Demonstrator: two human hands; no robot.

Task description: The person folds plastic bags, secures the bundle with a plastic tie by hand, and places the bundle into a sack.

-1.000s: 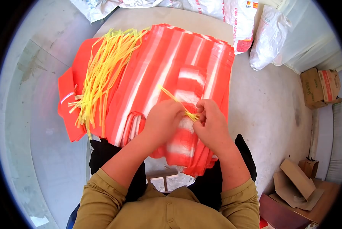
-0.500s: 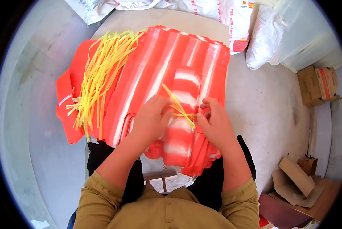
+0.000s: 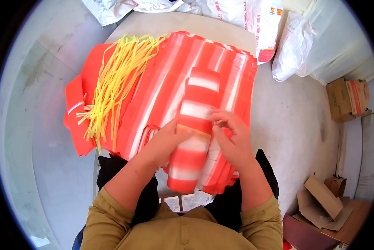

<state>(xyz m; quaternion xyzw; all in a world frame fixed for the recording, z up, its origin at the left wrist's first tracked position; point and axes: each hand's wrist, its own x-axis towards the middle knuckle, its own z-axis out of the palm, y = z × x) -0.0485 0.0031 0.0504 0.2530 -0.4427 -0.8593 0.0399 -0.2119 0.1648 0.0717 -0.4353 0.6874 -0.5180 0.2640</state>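
Observation:
A folded bundle of red-and-white striped plastic bags (image 3: 189, 162) lies over the front part of a wide stack of similar striped bags (image 3: 166, 83). A yellow strip (image 3: 193, 132) crosses the bundle at its middle. My left hand (image 3: 166, 143) grips the bundle's left side, thumb on top and the other fingers hidden. At the right side, my right hand (image 3: 235, 135) has its fingers curled and closed by the strip's end; what they hold is hidden. Left of the hands, a heap of loose yellow strips (image 3: 118, 83) rests on red bags (image 3: 76, 112).
The stack rests on a pale surface (image 3: 153, 25) above my lap. White printed sacks (image 3: 262, 29) stand at the back. Cardboard boxes (image 3: 347, 100) are at the right, and an opened carton (image 3: 320, 204) lies at the lower right.
The strip's crossed loose ends no longer show on top; it now lies flat across the bundle. The bundle has shifted slightly left, and my left hand now grips its side.

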